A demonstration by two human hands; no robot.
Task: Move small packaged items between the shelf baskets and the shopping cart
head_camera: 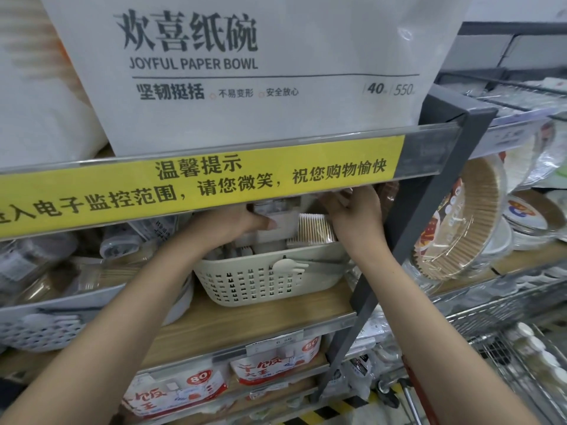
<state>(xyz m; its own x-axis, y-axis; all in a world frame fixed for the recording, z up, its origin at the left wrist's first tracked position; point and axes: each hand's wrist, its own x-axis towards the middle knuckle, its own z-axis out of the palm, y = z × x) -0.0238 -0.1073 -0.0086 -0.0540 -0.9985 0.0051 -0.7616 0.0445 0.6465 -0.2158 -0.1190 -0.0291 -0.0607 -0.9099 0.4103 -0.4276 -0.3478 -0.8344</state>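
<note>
Head view, both of my hands raised into the shelf bay. My left hand (237,220) has its thumb pressed across a small pale packet (283,217), pinching it above the cream basket (264,271). My right hand (352,214) reaches in just beside it, fingers curled round the far items; the yellow shelf strip (196,185) above both hands hides the fingertips, so I cannot tell exactly what they grip. A clear box of cotton swabs (313,230) stands between the two hands, upright in the basket. The shopping cart (527,357) lies well below and outboard of my right forearm.

Risks, as I judge them: lifting blind under the strip could knock a packet against the shelf edge; dragging the packet out could tip the swab box; a loose pinch could drop it short of the cart.
</note>
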